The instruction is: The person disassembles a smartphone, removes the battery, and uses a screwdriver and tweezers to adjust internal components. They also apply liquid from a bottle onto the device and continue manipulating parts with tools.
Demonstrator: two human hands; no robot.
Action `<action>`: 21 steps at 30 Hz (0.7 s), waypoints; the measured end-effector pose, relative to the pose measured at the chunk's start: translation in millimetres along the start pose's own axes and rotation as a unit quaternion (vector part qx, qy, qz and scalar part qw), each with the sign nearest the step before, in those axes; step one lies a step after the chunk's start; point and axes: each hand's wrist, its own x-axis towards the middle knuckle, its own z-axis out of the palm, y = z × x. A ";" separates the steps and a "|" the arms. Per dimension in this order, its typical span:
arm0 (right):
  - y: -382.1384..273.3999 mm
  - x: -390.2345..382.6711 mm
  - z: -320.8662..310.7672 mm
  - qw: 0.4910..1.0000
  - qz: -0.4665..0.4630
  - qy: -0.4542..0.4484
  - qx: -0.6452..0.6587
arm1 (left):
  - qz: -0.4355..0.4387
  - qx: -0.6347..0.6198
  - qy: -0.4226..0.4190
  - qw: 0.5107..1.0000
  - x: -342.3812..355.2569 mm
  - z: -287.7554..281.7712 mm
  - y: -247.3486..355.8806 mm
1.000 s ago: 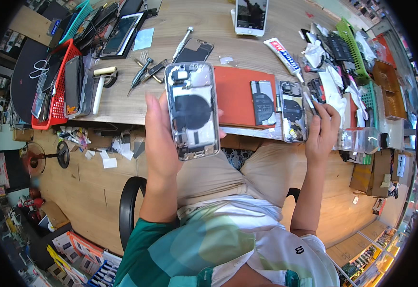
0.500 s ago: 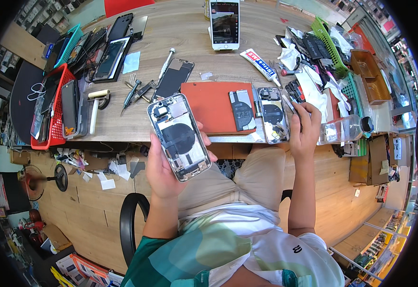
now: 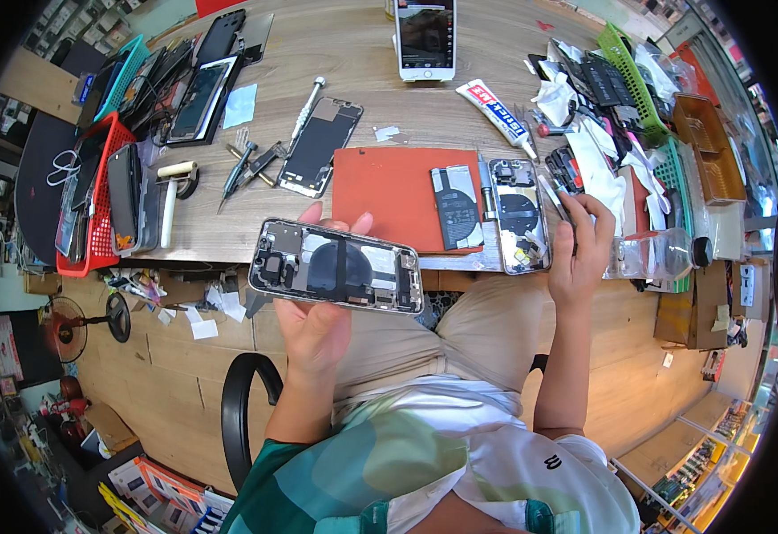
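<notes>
In my left hand (image 3: pixel 313 334) lies an opened phone housing (image 3: pixel 340 267), turned sideways, its inner parts facing up; thumb and fingers grip its long edges. My right hand (image 3: pixel 578 258) pinches a slim, pale-tipped tool, probably tweezers (image 3: pixel 553 194), beside a second opened phone housing (image 3: pixel 520 218) on the table's front edge. A black and silver phone battery (image 3: pixel 457 209) rests on the right part of an orange-brown mat (image 3: pixel 384 187). Between that battery and the second housing lies a thin screwdriver (image 3: pixel 486 187). Behind the held housing is a detached phone screen (image 3: pixel 321 147), its back showing.
A phone on a stand (image 3: pixel 425 40) stands at the back, a glue tube (image 3: pixel 498 116) nearer. Screwdrivers and a white-handled roller (image 3: pixel 171 205) lie left, beside a red basket (image 3: pixel 100 191). A green basket (image 3: pixel 631 84), papers and a clear bottle (image 3: pixel 656 255) crowd the right.
My left hand has turned the phone housing from upright to sideways and shifted it slightly left. My right hand still holds the slim tool near the second housing; the whole view has shifted slightly.
</notes>
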 end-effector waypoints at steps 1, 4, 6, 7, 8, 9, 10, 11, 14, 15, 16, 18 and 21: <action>0.9 -0.4 -1.1 1.000 -0.001 -0.002 -0.001 | 0.005 -0.001 0.006 1.000 -0.4 -0.1 -1.5; 1.0 -0.4 -0.9 1.000 -0.003 -0.007 -0.002 | 0.018 0.000 0.022 1.000 -1.7 -2.8 -5.8; -0.7 0.3 -1.6 1.000 -0.003 -0.010 0.001 | 0.021 0.006 0.030 0.999 -1.6 -4.0 -7.6; -1.3 0.2 -3.6 1.000 -0.002 -0.011 0.000 | 0.026 0.007 0.035 0.999 -2.1 -3.5 -9.1; -2.3 1.3 -4.2 1.000 -0.001 -0.012 -0.002 | 0.031 0.007 0.040 0.999 -2.4 -3.1 -10.3; -3.2 1.9 -3.7 1.000 0.001 -0.012 -0.005 | 0.035 0.008 0.045 0.998 -2.6 -2.7 -11.2; -3.2 1.3 -6.5 1.000 0.003 -0.013 0.000 | 0.040 0.020 0.050 0.998 -2.2 -0.5 -11.7; -2.8 2.7 -6.7 1.000 0.004 -0.013 0.003 | 0.046 0.032 0.056 0.997 -1.0 1.1 -10.3; -1.2 5.2 -7.5 1.000 0.001 0.008 0.019 | 0.069 0.070 0.052 0.994 2.0 4.3 -11.5; -1.1 5.1 -8.5 0.999 0.005 0.017 0.033 | 0.080 0.084 0.053 0.992 2.0 3.9 -13.5; -2.6 5.8 -7.2 0.998 0.008 0.025 0.051 | 0.093 0.101 0.057 0.989 1.6 2.6 -14.6; -3.7 6.5 -11.4 0.996 0.025 0.050 0.064 | 0.124 0.121 0.059 0.983 3.8 4.1 -22.4; -11.7 5.8 -9.8 0.996 0.029 0.045 0.066 | 0.172 0.159 0.060 0.970 3.6 2.1 -28.8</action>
